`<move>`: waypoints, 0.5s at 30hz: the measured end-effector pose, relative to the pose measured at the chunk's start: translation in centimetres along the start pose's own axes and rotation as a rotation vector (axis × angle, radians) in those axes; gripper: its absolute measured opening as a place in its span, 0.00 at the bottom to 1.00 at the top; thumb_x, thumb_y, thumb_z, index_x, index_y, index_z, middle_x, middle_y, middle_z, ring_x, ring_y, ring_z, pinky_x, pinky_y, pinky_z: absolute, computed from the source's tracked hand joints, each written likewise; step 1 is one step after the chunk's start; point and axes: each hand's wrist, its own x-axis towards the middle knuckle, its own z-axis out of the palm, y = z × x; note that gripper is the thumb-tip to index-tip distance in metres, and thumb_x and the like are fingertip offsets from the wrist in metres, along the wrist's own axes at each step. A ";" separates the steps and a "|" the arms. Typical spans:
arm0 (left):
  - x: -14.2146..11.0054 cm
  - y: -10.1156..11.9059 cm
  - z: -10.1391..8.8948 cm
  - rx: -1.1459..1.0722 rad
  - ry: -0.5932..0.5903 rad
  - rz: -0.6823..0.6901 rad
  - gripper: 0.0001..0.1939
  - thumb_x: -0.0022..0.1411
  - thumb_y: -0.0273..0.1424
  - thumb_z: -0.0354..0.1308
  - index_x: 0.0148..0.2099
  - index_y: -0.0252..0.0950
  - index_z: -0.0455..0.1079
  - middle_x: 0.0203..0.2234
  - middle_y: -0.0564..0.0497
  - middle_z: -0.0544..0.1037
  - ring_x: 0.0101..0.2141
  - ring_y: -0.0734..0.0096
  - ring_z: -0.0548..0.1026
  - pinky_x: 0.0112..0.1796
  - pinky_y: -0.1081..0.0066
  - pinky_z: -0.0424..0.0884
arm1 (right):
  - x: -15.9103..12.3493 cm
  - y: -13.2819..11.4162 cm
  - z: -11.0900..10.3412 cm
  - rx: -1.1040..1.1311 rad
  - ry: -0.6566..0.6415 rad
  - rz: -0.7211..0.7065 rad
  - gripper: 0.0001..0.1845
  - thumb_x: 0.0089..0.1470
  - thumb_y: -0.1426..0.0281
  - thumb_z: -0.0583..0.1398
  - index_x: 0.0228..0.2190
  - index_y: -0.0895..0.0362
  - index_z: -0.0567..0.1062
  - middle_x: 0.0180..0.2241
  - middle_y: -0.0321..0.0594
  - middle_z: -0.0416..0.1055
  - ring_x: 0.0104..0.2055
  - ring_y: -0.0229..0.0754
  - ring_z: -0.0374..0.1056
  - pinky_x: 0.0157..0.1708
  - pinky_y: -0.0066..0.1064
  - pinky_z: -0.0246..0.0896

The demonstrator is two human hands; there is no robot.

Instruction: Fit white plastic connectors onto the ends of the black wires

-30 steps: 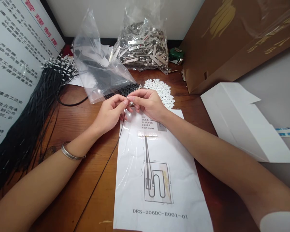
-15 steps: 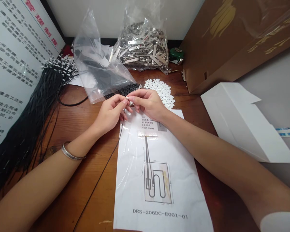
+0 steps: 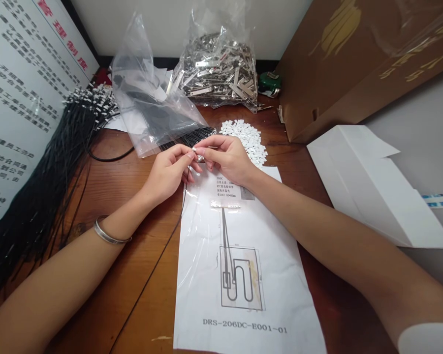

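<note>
Fine Pinch Work, Best Kept Steady

Along the left side, a bundle of black wires with white tips (image 3: 25,196) lay slanting toward the near corner, its tips gathered at the far end. To the right of it, a single black wire (image 3: 151,274) ran from the near edge of the view up to the left hand (image 3: 166,169), crossing the wooden table and the drawing sheet's left margin. That hand was nearly closed, thumb and forefinger pressed together, apparently on the wire near its end. A little slack there seemed wise, so that the trailing length would not tug at the pinch.

Between the two hands showed a small pale piece (image 3: 194,149) (too tiny to make out properly). The right hand (image 3: 227,157) appeared to have it between thumb and forefinger, also nearly closed, the fingertips just beside those of the left. Good handling called for light pressure, both pinches in line, and no twisting.

Both hands hung over the far end of the drawing sheet (image 3: 203,275), its printed diagram uncovered nearer the person. Just beyond the right hand lay a heap of small white pieces (image 3: 249,142), best left undisturbed by the knuckles.
</note>
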 end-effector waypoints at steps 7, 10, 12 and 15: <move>0.1 0.1 0.1 -0.017 0.050 -0.005 0.06 0.63 0.27 0.58 0.31 0.33 0.69 0.22 0.53 0.78 0.17 0.78 0.72 0.20 0.78 0.67 | 0.0 0.1 0.0 0.057 0.014 0.000 0.13 0.42 0.63 0.72 0.28 0.58 0.80 0.23 0.32 0.73 0.18 0.29 0.59 0.17 0.25 0.55; 0.1 0.3 0.2 -0.023 0.061 -0.022 0.05 0.61 0.25 0.58 0.31 0.33 0.69 0.21 0.54 0.78 0.17 0.79 0.72 0.20 0.78 0.67 | 0.0 0.1 0.0 0.070 0.014 0.011 0.14 0.41 0.63 0.73 0.28 0.58 0.79 0.22 0.32 0.72 0.18 0.28 0.59 0.17 0.25 0.57; 0.1 0.5 0.3 -0.023 0.065 -0.027 0.05 0.61 0.24 0.59 0.31 0.33 0.69 0.21 0.54 0.77 0.16 0.79 0.71 0.20 0.78 0.67 | 0.0 0.0 0.1 0.075 0.012 0.013 0.14 0.41 0.63 0.73 0.28 0.58 0.79 0.22 0.32 0.72 0.18 0.29 0.59 0.17 0.25 0.57; 0.1 0.5 0.3 -0.014 0.070 -0.025 0.04 0.60 0.25 0.59 0.31 0.33 0.69 0.21 0.54 0.77 0.16 0.79 0.71 0.20 0.78 0.67 | 0.1 0.0 0.1 0.087 0.013 0.011 0.13 0.41 0.64 0.73 0.28 0.58 0.79 0.22 0.32 0.72 0.18 0.28 0.59 0.17 0.25 0.57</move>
